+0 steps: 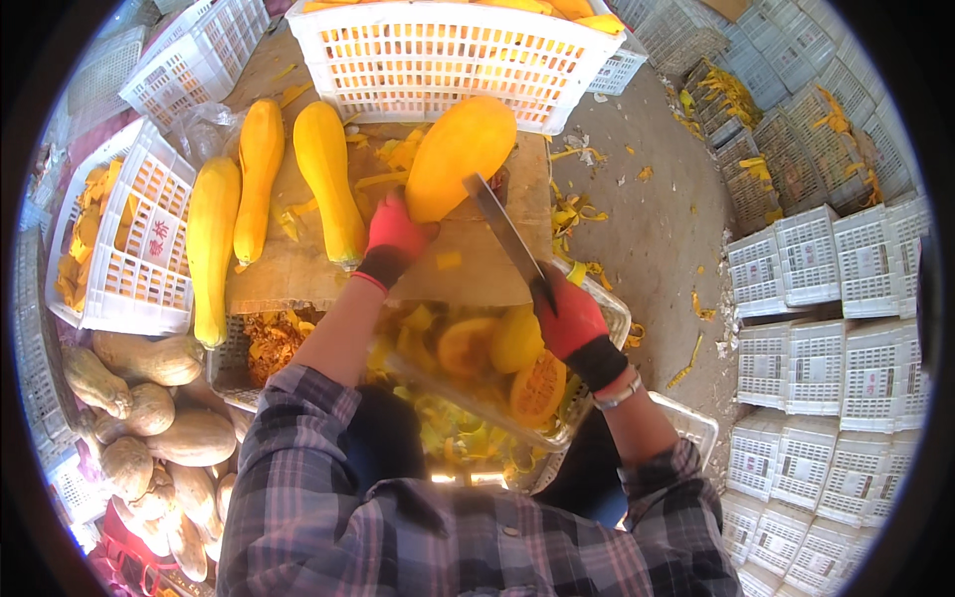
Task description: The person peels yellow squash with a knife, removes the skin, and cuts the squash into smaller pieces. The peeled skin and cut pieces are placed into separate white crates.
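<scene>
My left hand, in a red and black glove, grips the lower end of a peeled orange squash over the wooden board. In my gloved right hand is a knife with a dark handle. Its broad blade slants up and left, with the tip at the squash's right side; whether it touches the flesh I cannot tell. Left of my left hand lie three more peeled squashes, the nearest close to my glove. Below the board, a crate holds cut squash pieces, partly blurred.
A white plastic crate full of orange pieces stands at the board's far edge. Another crate of pieces is at left, above a pile of unpeeled squashes. Squash pulp and seeds fill a container below the board. Stacked crates line the right.
</scene>
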Available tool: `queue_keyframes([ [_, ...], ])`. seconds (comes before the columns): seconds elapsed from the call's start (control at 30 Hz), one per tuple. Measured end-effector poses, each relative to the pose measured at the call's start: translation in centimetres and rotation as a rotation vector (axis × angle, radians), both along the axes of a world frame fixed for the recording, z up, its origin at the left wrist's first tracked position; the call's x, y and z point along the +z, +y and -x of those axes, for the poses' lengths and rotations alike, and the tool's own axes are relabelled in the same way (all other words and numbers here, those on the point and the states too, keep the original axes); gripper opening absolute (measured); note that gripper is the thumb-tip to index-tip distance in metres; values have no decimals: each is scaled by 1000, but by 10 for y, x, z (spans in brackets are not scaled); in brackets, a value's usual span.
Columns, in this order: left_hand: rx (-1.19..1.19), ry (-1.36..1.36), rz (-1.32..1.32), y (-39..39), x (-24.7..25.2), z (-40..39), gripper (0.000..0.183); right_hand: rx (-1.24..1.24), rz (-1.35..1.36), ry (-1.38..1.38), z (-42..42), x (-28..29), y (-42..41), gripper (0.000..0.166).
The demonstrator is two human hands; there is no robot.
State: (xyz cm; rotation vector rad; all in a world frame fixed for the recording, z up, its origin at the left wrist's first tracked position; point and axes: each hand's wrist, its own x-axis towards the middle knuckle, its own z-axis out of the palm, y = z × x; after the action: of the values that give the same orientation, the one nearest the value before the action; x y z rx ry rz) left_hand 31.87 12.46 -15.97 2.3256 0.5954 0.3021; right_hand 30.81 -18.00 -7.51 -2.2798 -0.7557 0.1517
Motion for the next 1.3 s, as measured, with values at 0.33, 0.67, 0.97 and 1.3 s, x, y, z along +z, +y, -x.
queue_keyframes([
  [0.33,-16,28,96,9,3,8,89,230,358,-227,-42,23,115,19],
  [0.67,-16,135,132,20,4,-4,77,295,490,-97,-74,22,150,17],
  [0.97,-21,157,124,30,13,-10,76,397,563,-86,-99,-7,168,20],
  [1.3,27,15,94,24,-12,-10,84,205,356,-94,-103,-85,155,17],
])
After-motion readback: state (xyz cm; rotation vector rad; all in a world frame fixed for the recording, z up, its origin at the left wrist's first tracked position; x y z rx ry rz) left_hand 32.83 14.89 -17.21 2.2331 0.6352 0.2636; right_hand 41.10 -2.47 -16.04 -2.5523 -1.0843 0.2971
